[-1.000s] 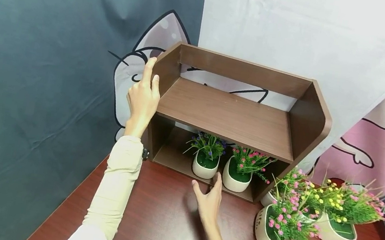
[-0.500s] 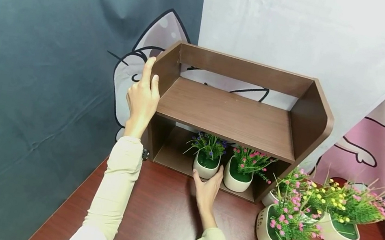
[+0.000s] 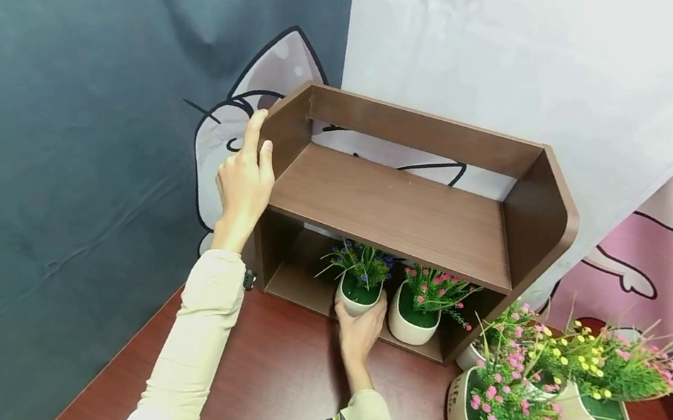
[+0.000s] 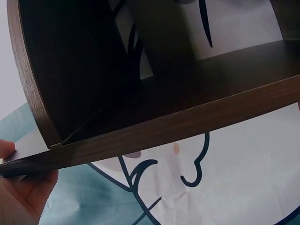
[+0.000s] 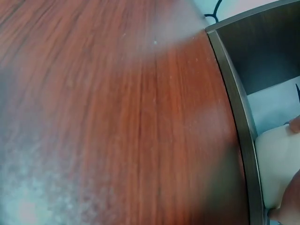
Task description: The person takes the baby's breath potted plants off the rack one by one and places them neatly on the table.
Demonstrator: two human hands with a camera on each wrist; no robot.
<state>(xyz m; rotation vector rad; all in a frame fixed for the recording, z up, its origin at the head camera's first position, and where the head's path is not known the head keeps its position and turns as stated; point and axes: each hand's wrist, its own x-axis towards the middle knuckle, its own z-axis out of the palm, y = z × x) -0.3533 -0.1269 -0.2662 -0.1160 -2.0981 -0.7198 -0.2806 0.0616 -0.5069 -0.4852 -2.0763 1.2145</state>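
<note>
"Where's the purple-flowered plant (image 3: 360,289)?"

"Upright in the lower compartment of your brown shelf unit (image 3: 399,201), just left of the pink-flowered plant (image 3: 416,314)."

"Which hand is nearer?"

"Your right hand (image 3: 361,330): its thumb and fingers grip the pot from the front. Your left hand (image 3: 245,183) pinches the left side panel (image 3: 287,128)."

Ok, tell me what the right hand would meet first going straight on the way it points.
The white pot of purple flowers, which the right hand grips. Beyond it seems to lie more of the brown shelf's lower compartment, though depth there is unclear.
</note>
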